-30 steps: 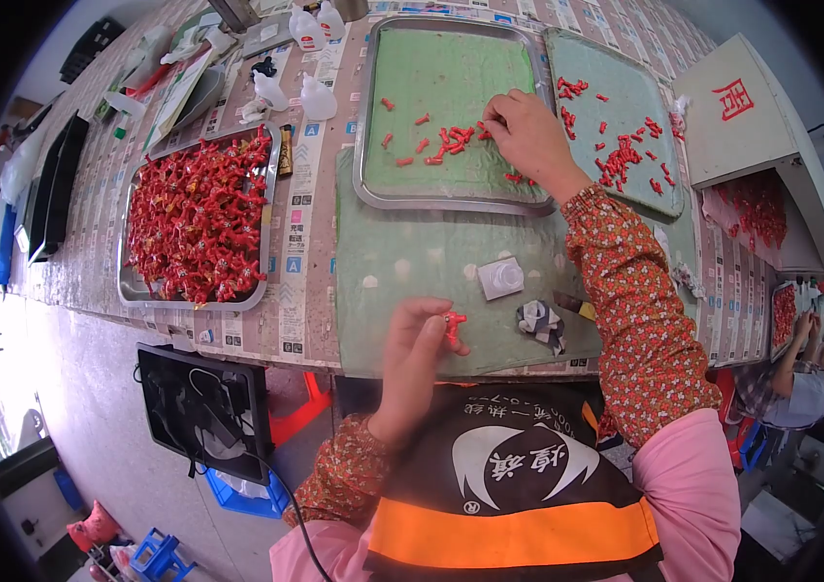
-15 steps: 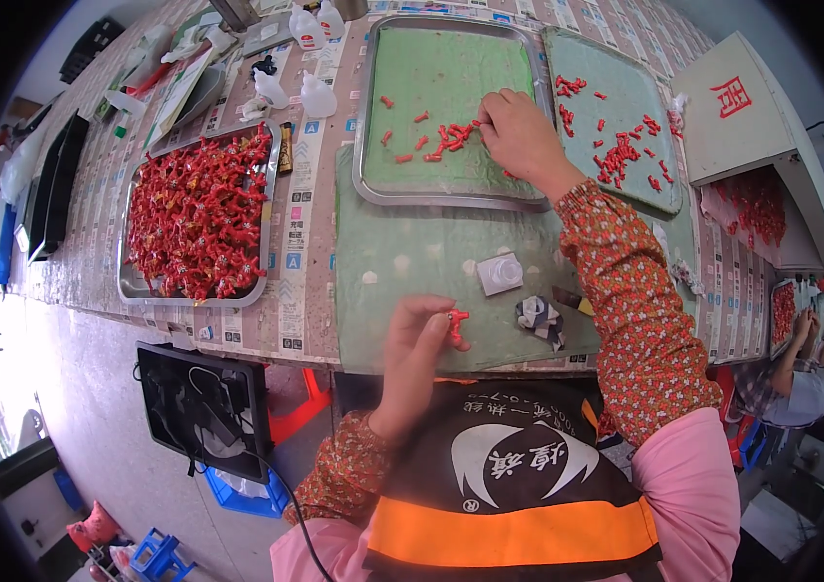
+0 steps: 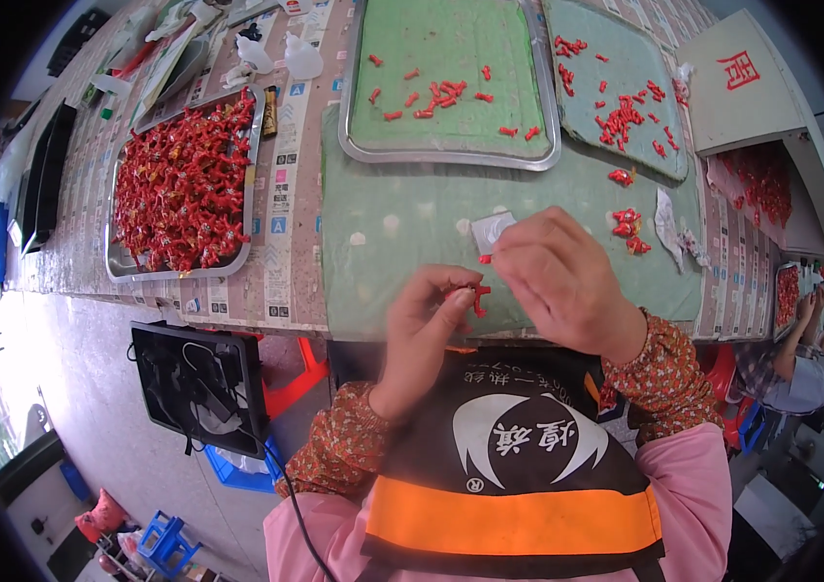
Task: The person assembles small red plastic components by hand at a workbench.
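My left hand (image 3: 428, 315) pinches a small red plastic figure (image 3: 481, 299) between thumb and fingers, above the front edge of the green mat. Close to its upper right, my right hand (image 3: 567, 281) has its fingertips closed on a tiny red piece (image 3: 486, 259). The two parts stay apart by a small gap. Partly behind my right fingertips is a white square dish (image 3: 490, 229) on the mat. Beyond the hands, a metal tray (image 3: 451, 155) with a green lining holds loose red pieces (image 3: 446, 93).
At left a metal tray (image 3: 113, 262) is heaped with red figures (image 3: 184, 189). Another lined tray (image 3: 592, 121) with red pieces lies at right. Several red-and-gold figures (image 3: 629, 229) rest near crumpled white tissue (image 3: 667, 225). White squeeze bottles (image 3: 303, 58) stand at the back.
My right hand has come back from the green-lined tray toward my left hand, carrying a tiny red piece. My left hand still holds the red figure. The view has shifted slightly.
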A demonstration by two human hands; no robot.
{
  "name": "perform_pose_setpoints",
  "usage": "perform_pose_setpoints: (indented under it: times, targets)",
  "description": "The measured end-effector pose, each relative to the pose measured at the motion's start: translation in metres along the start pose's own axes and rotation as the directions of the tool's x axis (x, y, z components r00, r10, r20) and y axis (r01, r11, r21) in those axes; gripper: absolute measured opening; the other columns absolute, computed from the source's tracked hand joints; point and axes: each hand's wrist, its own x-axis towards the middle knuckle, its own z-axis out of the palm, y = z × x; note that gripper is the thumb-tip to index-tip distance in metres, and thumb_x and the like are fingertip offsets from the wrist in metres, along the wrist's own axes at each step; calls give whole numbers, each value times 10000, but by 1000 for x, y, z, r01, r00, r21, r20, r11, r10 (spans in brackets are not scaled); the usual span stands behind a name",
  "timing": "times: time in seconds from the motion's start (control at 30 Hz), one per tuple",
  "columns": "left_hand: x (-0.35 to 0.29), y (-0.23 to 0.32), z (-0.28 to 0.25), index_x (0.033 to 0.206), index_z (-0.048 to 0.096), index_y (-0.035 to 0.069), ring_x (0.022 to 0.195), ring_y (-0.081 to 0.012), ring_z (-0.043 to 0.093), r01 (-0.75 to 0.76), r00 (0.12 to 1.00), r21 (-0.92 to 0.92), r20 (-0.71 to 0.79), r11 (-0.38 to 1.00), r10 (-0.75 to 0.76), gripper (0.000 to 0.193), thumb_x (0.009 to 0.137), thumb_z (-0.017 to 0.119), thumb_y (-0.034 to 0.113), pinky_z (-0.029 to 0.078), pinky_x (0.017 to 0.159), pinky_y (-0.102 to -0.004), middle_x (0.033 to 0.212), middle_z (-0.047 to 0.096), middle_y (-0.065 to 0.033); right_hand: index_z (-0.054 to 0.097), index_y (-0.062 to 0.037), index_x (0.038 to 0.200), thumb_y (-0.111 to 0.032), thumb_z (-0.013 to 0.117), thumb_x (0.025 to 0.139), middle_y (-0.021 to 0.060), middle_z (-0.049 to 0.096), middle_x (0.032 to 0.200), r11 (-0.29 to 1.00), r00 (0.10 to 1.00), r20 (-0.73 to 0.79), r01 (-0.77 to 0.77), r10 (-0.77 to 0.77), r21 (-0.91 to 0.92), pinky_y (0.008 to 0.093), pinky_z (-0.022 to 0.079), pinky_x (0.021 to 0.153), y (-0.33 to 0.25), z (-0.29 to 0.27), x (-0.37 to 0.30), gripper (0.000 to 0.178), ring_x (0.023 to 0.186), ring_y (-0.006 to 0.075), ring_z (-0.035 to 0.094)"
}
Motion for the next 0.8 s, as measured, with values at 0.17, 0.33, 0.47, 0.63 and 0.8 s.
perform_pose_setpoints:
  times: [0.17, 0.33, 0.47, 0.63, 0.8]
  targets:
    - [-7, 3, 9, 1102, 593, 28, 884, -80, 582, -25, 1000, 50, -9, 998, 26, 155, 953, 609, 64, 483, 730, -218, 1026, 617, -28, 580, -22, 975, 90, 699, 699, 114, 594, 960, 998, 999, 1, -36, 36, 42, 378, 493, 667, -12, 19, -30, 320, 799, 303, 579]
    - [-11, -4, 8, 1070, 598, 9, 891, -120, 589, -103, 994, 146, -24, 984, 107, 155, 920, 632, 1, 482, 800, -252, 994, 617, -47, 575, -21, 983, 89, 699, 712, 111, 589, 951, 996, 997, -30, -74, 75, 54, 378, 486, 665, -19, 33, -45, 318, 793, 302, 574]
    - [-11, -10, 4, 1019, 628, 17, 868, -149, 597, -198, 977, 369, -5, 908, 215, 146, 882, 664, -17, 484, 765, -268, 954, 615, -68, 552, -18, 922, 15, 648, 752, 111, 551, 903, 980, 983, -75, -157, 166, 121, 365, 486, 699, -21, 36, -48, 198, 809, 299, 560]
    - [-9, -9, 3, 994, 669, 54, 805, -223, 611, -452, 863, 627, 126, 635, 490, 227, 795, 721, -42, 492, 704, -314, 912, 622, -91, 565, -16, 962, 5, 625, 869, 75, 588, 873, 694, 836, 126, -519, 534, 499, 299, 481, 676, -28, 31, -54, 113, 769, 188, 603]
    - [-9, -17, -1, 1013, 698, 103, 785, -231, 620, -548, 782, 687, 219, 477, 583, 272, 770, 749, -6, 495, 660, -317, 901, 635, -71, 590, -2, 1018, -87, 639, 939, 8, 624, 859, 9, 567, 514, -678, 643, 735, 217, 501, 650, -21, 29, -57, 126, 705, 55, 583]
